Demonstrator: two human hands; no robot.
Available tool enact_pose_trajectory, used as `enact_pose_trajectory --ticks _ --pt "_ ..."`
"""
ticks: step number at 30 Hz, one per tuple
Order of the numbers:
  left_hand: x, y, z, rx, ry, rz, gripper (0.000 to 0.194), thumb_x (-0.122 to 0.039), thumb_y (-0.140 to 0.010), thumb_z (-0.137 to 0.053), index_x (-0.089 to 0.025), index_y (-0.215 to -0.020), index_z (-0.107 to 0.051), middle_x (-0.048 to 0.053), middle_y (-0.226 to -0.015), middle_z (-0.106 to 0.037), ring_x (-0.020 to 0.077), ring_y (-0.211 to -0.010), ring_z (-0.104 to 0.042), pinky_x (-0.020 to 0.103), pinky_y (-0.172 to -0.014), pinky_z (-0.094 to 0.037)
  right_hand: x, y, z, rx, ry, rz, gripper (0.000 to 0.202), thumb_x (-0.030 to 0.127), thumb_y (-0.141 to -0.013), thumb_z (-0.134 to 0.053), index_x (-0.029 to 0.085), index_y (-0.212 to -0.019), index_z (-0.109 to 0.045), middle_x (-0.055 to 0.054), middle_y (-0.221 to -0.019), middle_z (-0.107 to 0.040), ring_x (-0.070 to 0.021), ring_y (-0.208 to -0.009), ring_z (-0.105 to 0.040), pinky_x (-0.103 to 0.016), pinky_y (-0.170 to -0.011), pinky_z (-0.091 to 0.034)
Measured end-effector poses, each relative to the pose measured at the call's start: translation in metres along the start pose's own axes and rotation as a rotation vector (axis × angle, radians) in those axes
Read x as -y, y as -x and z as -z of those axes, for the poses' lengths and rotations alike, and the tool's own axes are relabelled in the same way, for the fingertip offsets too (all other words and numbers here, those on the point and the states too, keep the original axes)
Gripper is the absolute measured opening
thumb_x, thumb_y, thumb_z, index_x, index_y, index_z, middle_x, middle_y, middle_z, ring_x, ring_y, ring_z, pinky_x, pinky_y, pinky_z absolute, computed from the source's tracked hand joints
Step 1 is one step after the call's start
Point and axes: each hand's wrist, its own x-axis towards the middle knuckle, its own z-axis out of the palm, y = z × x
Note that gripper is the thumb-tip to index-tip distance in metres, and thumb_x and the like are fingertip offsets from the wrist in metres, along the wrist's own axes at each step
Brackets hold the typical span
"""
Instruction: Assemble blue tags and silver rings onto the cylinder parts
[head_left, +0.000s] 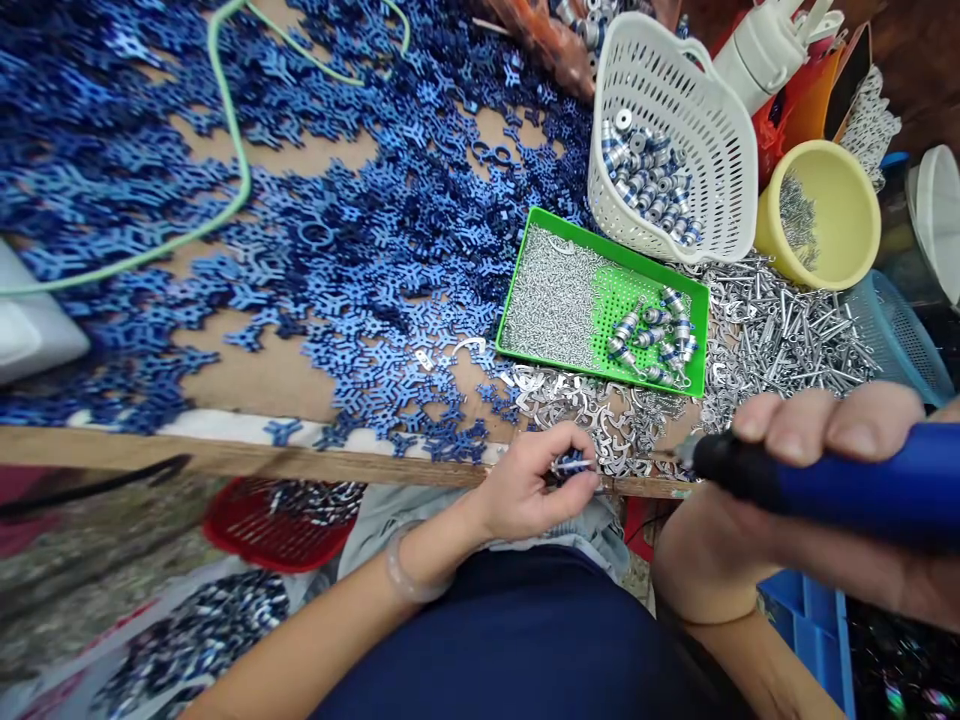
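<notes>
Across the upper left and centre of the frame, a wide spread of loose blue branched parts [315, 250] over the brown worktop [247, 375], crossed by a green cord [225, 120]; none of these yet in hand. Lower left, below the worktop edge, a red basket [277, 520] with more small pieces inside. Just right of centre at the worktop edge, the left hand [525, 490], fingers [577, 445] curled nearly shut and pinched on a small silver-and-blue part [571, 464], long axis roughly level across the frame, free end toward the right. Above it, a green tray [694, 370] half filled with tiny silver bits plus a handful of finished-looking blue-banded rollers [652, 335], and further up a white basket [675, 80] holding many more of the same: judged a good share done, with far more stock left. At the far right, a heap of silver metal pieces [780, 335] and a yellow bowl [832, 200]. Lower right, the right hand [750, 500] wrapped closed around a blue power tool [840, 485], long axis near-level, dark tip pointed left, close to the pinched part though contact hard to tell.
</notes>
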Motion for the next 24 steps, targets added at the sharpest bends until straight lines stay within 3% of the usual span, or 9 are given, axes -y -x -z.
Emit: enact_pose_trajectory --ticks 3,5,7,11,15,16,18,21,24 --pt "-0.004 0.000 0.005 -0.012 0.190 0.059 0.011 -0.028 -0.083 -0.049 -0.017 -0.086 -0.049 -0.001 -0.069 -0.049 0.0096 -0.057 -0.044 0.021 -0.052 -0.039 -0.007 -0.027 -0.003 -0.363 -0.053 0.362 0.019 0.040 -0.076 -0.045 0.025 -0.085 -0.051 0.002 -0.068 -0.040 -0.0119 -0.052 -0.046 -0.033 -0.054 -0.042" --pt "-0.007 -0.001 0.007 -0.010 0.272 0.067 0.016 -0.033 -0.085 -0.047 -0.017 -0.089 -0.049 -0.001 -0.069 -0.047 0.0101 -0.058 -0.043 0.021 -0.053 -0.039 -0.019 -0.044 -0.006 -0.508 0.038 0.369 0.019 0.032 -0.078 -0.043 0.021 -0.093 -0.044 0.001 -0.069 -0.042 -0.0114 -0.052 -0.048 -0.031 -0.052 -0.042" --pt "-0.009 -0.001 0.008 -0.024 0.283 0.068 0.020 -0.036 -0.087 -0.045 -0.017 -0.087 -0.051 0.000 -0.069 -0.048 0.0109 -0.059 -0.044 0.022 -0.054 -0.040 -0.033 -0.056 -0.006 -0.586 0.108 0.306 0.035 0.027 -0.078 -0.046 0.017 -0.108 -0.032 0.000 -0.071 -0.044 -0.0126 -0.055 -0.051 -0.032 -0.055 -0.045" --pt "-0.013 -0.004 0.014 -0.113 0.190 0.035 0.020 -0.034 -0.088 -0.045 -0.017 -0.088 -0.055 0.004 -0.075 -0.055 0.0130 -0.066 -0.051 0.024 -0.059 -0.044 -0.051 -0.063 0.004 -0.484 0.133 0.285 0.062 0.021 -0.074 -0.056 0.014 -0.124 -0.020 -0.011 -0.101 -0.050 -0.0198 -0.082 -0.060 -0.040 -0.080 -0.048" --pt "-0.035 0.005 0.033 -0.121 -0.035 -0.089 0.019 -0.022 -0.087 -0.049 -0.023 -0.104 -0.057 0.004 -0.084 -0.062 0.0144 -0.073 -0.057 0.024 -0.064 -0.046 -0.054 -0.049 0.020 -0.377 0.281 0.318 0.065 0.020 -0.075 -0.058 0.009 -0.131 -0.025 -0.017 -0.122 -0.046 -0.0269 -0.116 -0.048 -0.040 -0.094 -0.041" --pt "-0.043 0.014 0.040 -0.067 -0.118 -0.109 0.026 -0.021 -0.085 -0.052 -0.026 -0.110 -0.056 0.003 -0.085 -0.064 0.0149 -0.074 -0.058 0.024 -0.065 -0.047 -0.054 -0.044 0.024 -0.377 0.313 0.318 0.069 0.020 -0.075 -0.059 0.009 -0.133 -0.024 -0.018 -0.124 -0.045 -0.0271 -0.119 -0.046 -0.040 -0.095 -0.041" --pt "-0.057 0.041 0.056 0.076 -0.331 -0.011 0.031 -0.024 -0.084 -0.052 -0.034 -0.113 -0.057 0.002 -0.094 -0.065 0.0160 -0.078 -0.060 0.023 -0.065 -0.047 -0.055 -0.033 0.032 -0.448 0.352 0.332 0.072 0.020 -0.073 -0.062 0.008 -0.134 -0.025 -0.019 -0.124 -0.046 -0.0264 -0.120 -0.046 -0.041 -0.095 -0.042" --pt "-0.059 0.102 0.087 0.013 -0.667 0.316 0.029 -0.048 -0.085 -0.039 -0.045 -0.102 -0.063 -0.005 -0.101 -0.068 0.0213 -0.084 -0.063 0.028 -0.064 -0.049 -0.063 -0.014 0.040 -0.615 0.404 0.373 0.057 0.020 -0.071 -0.063 0.013 -0.124 -0.041 -0.013 -0.107 -0.056 -0.0243 -0.103 -0.056 -0.040 -0.087 -0.047" --pt "-0.040 0.158 0.118 0.053 -0.831 0.637 0.030 -0.058 -0.080 -0.042 -0.051 -0.102 -0.061 -0.012 -0.099 -0.070 0.0250 -0.088 -0.065 0.035 -0.075 -0.051 -0.071 0.007 0.036 -0.587 0.398 0.312 0.029 0.021 -0.075 -0.061 0.019 -0.104 -0.056 -0.005 -0.087 -0.060 -0.0200 -0.079 -0.061 -0.038 -0.072 -0.050"
